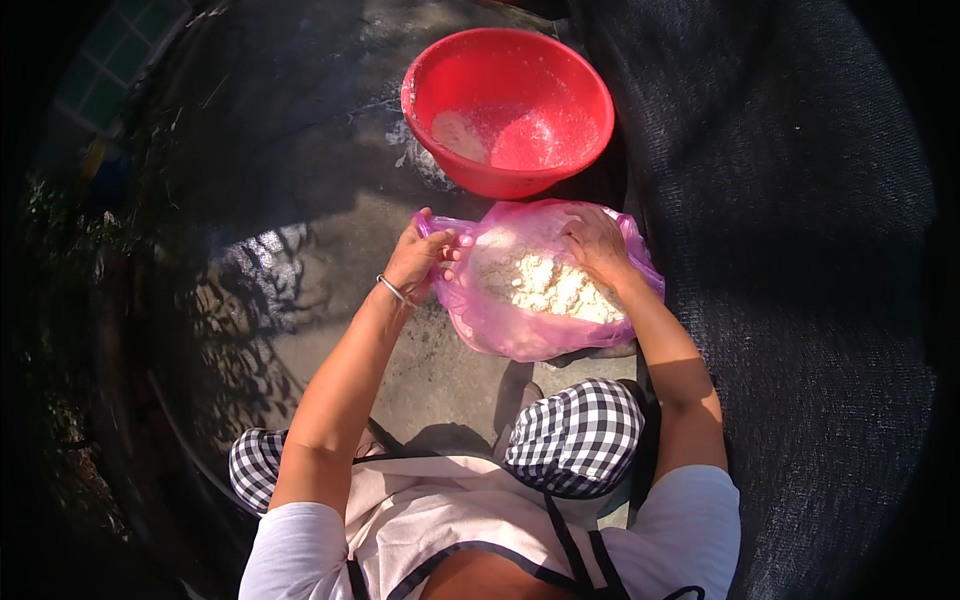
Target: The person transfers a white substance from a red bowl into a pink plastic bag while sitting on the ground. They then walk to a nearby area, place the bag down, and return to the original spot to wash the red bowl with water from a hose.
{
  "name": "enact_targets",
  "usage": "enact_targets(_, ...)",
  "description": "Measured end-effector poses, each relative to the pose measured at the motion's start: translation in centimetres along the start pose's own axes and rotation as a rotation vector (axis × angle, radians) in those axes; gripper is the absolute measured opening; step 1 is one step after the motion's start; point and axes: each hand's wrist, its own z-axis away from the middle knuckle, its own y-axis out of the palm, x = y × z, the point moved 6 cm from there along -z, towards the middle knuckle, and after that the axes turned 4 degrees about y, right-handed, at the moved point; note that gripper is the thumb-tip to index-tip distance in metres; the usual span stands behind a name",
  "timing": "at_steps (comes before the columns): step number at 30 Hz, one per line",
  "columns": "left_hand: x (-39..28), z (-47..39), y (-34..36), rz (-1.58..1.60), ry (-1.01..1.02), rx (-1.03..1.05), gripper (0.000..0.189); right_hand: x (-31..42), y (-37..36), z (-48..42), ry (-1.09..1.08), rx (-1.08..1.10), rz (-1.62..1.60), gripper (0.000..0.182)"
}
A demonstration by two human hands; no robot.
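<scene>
A pink translucent plastic bag (525, 337) lies open on the ground before me, holding a heap of pale, crumbly, flour-like material (555, 285). At the bag's left side, its gathered edge is pinched in my left hand (420, 253), which has a silvery bracelet at the wrist. My right hand (598, 241) is at the bag's right part, over the pale heap, with its fingers bent. What those fingertips hold or touch is hidden. Just beyond the bag stands a red plastic basin (517, 180), its inner wall dusted with whitish powder and a pale patch at its lower left.
Dark woven mesh sheeting (787, 262) runs along the right side. Concrete ground (420, 367) lies under the bag, with a white spill (424, 161) beside the basin. Plants (82, 240) edge the left. My knees, in black-and-white checked cloth (577, 435), are near the bag.
</scene>
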Motion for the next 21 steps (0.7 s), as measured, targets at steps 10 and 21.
enact_targets(10,0.7,-1.8,-1.3,0.18,-0.18,0.08,0.031,1.3,-1.7,0.0,-0.093,0.025,0.011,0.014)
enact_targets(21,4.2,-0.7,-3.3,-0.615,-0.273,0.244,0.05,-8.1,2.0,-4.3,0.677,0.133,-0.842,0.02)
